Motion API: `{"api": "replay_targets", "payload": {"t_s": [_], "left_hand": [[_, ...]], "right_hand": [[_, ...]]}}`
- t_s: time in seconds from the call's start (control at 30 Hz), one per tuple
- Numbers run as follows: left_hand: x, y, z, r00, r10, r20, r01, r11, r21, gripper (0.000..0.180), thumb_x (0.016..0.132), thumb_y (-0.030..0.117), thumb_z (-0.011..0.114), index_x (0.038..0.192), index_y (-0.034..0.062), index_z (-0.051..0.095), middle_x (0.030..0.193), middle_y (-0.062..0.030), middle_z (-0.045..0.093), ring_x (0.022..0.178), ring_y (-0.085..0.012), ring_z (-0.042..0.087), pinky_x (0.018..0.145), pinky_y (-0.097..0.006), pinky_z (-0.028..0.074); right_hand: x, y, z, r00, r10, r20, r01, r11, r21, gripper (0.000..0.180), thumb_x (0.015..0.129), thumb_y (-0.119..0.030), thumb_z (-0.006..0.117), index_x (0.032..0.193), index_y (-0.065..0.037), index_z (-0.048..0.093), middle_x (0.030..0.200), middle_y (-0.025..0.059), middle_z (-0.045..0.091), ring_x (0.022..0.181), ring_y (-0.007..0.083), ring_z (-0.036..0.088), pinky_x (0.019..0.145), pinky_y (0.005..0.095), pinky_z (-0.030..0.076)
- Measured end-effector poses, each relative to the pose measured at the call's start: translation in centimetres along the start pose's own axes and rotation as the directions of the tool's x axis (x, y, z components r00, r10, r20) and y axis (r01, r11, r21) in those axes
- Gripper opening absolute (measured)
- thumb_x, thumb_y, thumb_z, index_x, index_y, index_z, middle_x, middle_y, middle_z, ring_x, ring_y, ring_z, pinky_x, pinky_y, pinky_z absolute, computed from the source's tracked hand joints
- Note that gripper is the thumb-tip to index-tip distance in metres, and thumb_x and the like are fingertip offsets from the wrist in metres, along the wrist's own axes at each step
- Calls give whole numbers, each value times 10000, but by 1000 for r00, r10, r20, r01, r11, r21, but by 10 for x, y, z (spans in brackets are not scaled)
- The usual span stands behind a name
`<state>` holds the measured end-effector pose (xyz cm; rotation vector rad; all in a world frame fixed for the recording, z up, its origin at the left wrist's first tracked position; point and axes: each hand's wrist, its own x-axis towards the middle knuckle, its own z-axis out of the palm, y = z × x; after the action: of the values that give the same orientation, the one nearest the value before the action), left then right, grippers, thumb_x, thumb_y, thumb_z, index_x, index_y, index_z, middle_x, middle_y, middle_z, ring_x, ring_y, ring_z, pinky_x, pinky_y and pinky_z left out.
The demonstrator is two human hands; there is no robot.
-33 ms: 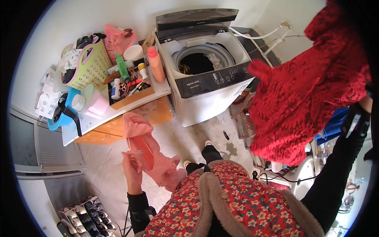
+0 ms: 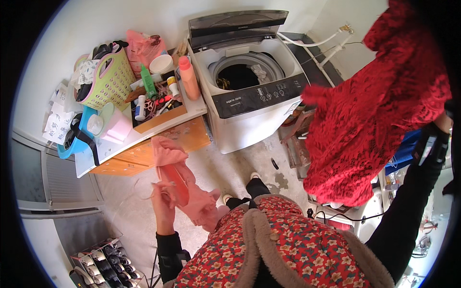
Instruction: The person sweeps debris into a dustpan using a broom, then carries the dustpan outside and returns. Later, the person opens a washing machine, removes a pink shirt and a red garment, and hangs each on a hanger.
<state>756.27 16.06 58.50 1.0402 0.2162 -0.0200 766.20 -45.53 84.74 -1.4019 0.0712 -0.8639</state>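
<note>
My left hand (image 2: pixel 163 201) is low at my left side, shut on a pink garment (image 2: pixel 185 185) that hangs crumpled over the floor. My right hand (image 2: pixel 444 123) is raised high at the right edge, mostly hidden, and holds up a red lace garment (image 2: pixel 379 110) that drapes down to the right of the washing machine. The white top-loading washing machine (image 2: pixel 249 103) stands ahead of me with its lid open. Dark and light clothes lie in its drum (image 2: pixel 242 74). My flowered red jacket fills the lower middle.
A white table (image 2: pixel 192 111) left of the machine carries a green basket (image 2: pixel 108 79), an orange bottle (image 2: pixel 188 77), a wooden tray of small items and a blue basin (image 2: pixel 79 139). A shoe rack (image 2: pixel 101 266) stands lower left. Hoses (image 2: pixel 326 45) run along the wall behind the machine.
</note>
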Motion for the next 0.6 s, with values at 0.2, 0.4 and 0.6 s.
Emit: {"api": "replay_targets", "payload": {"t_s": [0.2, 0.4, 0.6], "left_hand": [[10, -25, 47, 977, -120, 174, 113, 992, 50, 506, 1024, 434, 336, 1108, -8, 570, 781, -121, 668, 590, -173, 620, 546, -274, 508], [31, -51, 111, 884, -239, 402, 231, 970, 70, 562, 1009, 480, 333, 1350, 41, 421, 1158, -186, 637, 914, -256, 681, 660, -309, 551], [57, -80, 173, 804, -452, 386, 447, 888, 109, 474, 1015, 461, 334, 1320, 120, 457, 1195, -133, 627, 1018, -249, 647, 732, -336, 548]], "right_hand": [[5, -19, -37, 999, -11, -34, 10, 1000, -22, 435, 976, -294, 420, 1303, -16, 489, 1299, 121, 550, 1162, 266, 544, 1011, 371, 426], [27, -11, -51, 999, -6, -38, 6, 1000, -4, 438, 977, -297, 419, 1305, -15, 487, 1300, 120, 549, 1163, 267, 544, 1012, 370, 425], [60, -10, -54, 999, 2, -34, -1, 999, 44, 441, 978, -300, 418, 1307, -15, 484, 1301, 120, 548, 1164, 267, 543, 1012, 369, 424]]}}
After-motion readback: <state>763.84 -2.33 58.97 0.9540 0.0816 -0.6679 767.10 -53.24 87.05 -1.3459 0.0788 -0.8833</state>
